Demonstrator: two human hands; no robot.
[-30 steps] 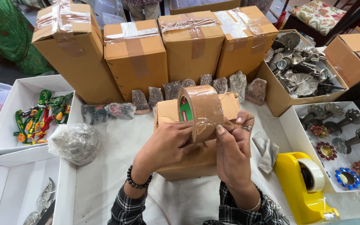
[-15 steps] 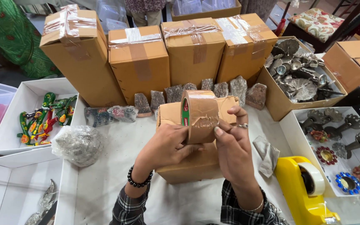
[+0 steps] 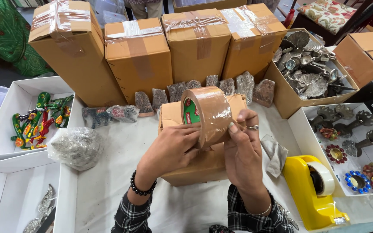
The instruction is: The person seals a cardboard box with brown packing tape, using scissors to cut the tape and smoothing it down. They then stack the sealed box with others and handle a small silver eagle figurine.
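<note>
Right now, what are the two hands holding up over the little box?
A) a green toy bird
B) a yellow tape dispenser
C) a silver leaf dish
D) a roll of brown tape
D: the left hand and right hand both grip a roll of brown tape above the small cardboard box, while the yellow tape dispenser sits untouched on the table to the right.

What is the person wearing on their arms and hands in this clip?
Both forearms are in black-and-white plaid sleeves, pushed back from the wrists. The left hand has a bracelet of black beads at the wrist. The right hand has a ring on one of its fingers and a thin, light bangle at the wrist.
</note>
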